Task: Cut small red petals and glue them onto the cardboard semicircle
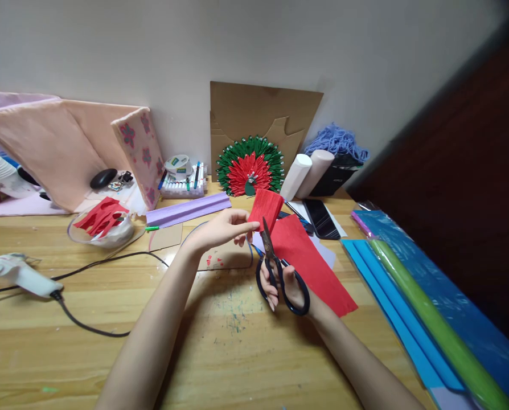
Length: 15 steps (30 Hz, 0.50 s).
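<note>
My left hand (224,228) pinches a small folded piece of red crepe paper (266,208) and holds it up above the wooden table (109,319). My right hand (286,287) has its fingers through the black handles of a pair of scissors (275,267). The scissor blades point up and touch the lower edge of the held red piece. Under the scissors a longer sheet of red crepe paper (314,265) lies flat on the table.
A glue gun (17,273) with a black cord lies at left. A clear bowl (103,228) holds red paper strips. Purple folded paper (188,209), a red-green paper fan (250,168), a phone (321,219) and blue and green paper rolls (429,319) sit around.
</note>
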Each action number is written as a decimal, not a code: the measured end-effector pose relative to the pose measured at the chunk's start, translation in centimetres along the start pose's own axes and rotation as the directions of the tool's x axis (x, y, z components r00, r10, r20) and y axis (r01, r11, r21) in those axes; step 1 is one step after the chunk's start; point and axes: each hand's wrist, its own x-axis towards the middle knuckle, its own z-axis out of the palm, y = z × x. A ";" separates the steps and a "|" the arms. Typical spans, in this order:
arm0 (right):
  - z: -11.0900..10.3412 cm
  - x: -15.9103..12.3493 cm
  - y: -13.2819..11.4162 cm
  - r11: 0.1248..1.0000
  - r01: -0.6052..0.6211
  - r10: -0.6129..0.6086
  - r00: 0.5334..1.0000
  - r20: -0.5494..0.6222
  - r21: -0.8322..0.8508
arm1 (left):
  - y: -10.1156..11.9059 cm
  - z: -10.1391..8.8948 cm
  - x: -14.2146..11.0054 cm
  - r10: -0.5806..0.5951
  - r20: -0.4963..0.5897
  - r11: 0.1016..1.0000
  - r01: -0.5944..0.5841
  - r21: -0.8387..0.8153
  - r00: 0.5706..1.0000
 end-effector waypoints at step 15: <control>0.3 -0.2 -0.4 0.991 -0.035 0.028 0.998 -0.053 -0.129 | -0.2 -0.3 0.0 0.011 -0.003 1.000 -0.011 -0.024 1.000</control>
